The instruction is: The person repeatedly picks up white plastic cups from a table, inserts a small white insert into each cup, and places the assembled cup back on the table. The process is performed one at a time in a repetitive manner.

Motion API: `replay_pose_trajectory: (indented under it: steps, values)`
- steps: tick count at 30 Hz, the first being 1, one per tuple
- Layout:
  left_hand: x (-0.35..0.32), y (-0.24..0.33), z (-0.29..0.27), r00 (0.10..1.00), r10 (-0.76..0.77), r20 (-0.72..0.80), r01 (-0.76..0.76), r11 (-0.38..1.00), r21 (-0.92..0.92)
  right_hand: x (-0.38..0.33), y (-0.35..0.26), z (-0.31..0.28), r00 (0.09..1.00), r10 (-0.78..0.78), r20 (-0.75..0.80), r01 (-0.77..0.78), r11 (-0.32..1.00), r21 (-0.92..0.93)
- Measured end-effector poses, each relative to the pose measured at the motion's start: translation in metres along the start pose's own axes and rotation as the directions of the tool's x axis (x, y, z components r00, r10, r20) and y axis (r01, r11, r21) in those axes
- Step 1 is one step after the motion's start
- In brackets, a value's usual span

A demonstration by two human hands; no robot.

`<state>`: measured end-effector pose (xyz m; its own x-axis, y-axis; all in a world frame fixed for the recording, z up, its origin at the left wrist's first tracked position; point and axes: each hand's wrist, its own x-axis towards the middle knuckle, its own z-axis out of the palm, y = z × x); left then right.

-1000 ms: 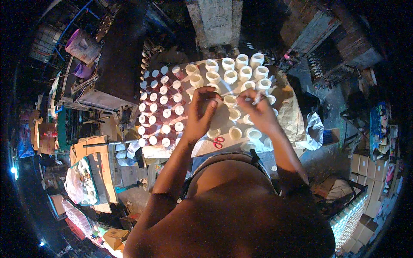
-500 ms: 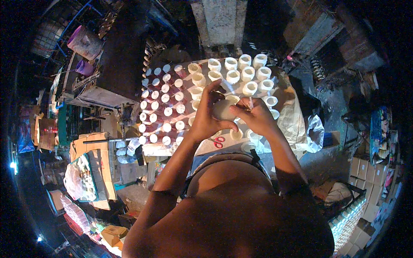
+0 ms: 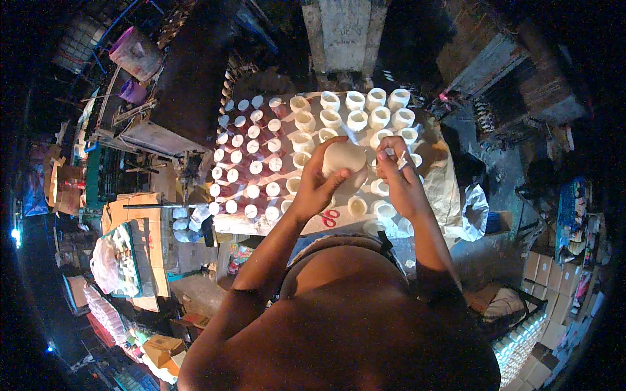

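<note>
My left hand (image 3: 318, 176) is wrapped round a smooth, cream-coloured rounded pot (image 3: 345, 160), held tilted above the table. Just right of it, my right hand (image 3: 399, 171) is raised with its fingers curled together. A small whitish bit (image 3: 401, 161) shows at those fingers, too small to name. Below and around both hands stand rows of open white pots (image 3: 357, 120). Red-handled scissors (image 3: 330, 217) lie near the table's front edge, below my left hand.
Dark red jars with white round tops (image 3: 252, 163) fill the left of the paper-covered table (image 3: 305, 225). A crumpled white bag (image 3: 475, 212) hangs off its right edge. To the left are a cardboard sheet (image 3: 154, 260) and a bucket (image 3: 135, 52); stacked cartons (image 3: 549, 274) stand at right.
My right hand has drawn away from the pot to the right. The pot has turned in my left hand, and its rounded side now shows.
</note>
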<state>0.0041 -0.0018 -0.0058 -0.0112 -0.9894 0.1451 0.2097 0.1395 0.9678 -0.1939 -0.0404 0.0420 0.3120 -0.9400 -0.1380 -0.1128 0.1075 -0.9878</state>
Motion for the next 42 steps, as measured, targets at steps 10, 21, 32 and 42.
replay_pose_trajectory:
  steps: [10,21,32,42]
  values:
    - [-0.002,0.002,-0.009,0.991,-0.088,0.1,0.091,0.996,-0.022,-0.013,-0.031,0.005,0.944,-0.325,0.06,0.324,0.877,-0.354]
    - [-0.003,0.004,-0.01,0.997,-0.05,0.054,0.047,0.998,0.049,-0.013,-0.046,0.0,0.826,-0.509,0.24,0.543,0.607,-0.58]
    - [-0.006,0.014,-0.009,0.998,-0.018,0.054,0.01,0.989,0.149,-0.015,-0.043,0.01,0.856,-0.484,0.18,0.484,0.63,-0.607]
    - [-0.003,0.018,-0.014,0.967,0.208,0.147,-0.254,0.824,0.506,-0.021,-0.049,0.011,0.863,-0.451,0.227,0.462,0.522,-0.717]
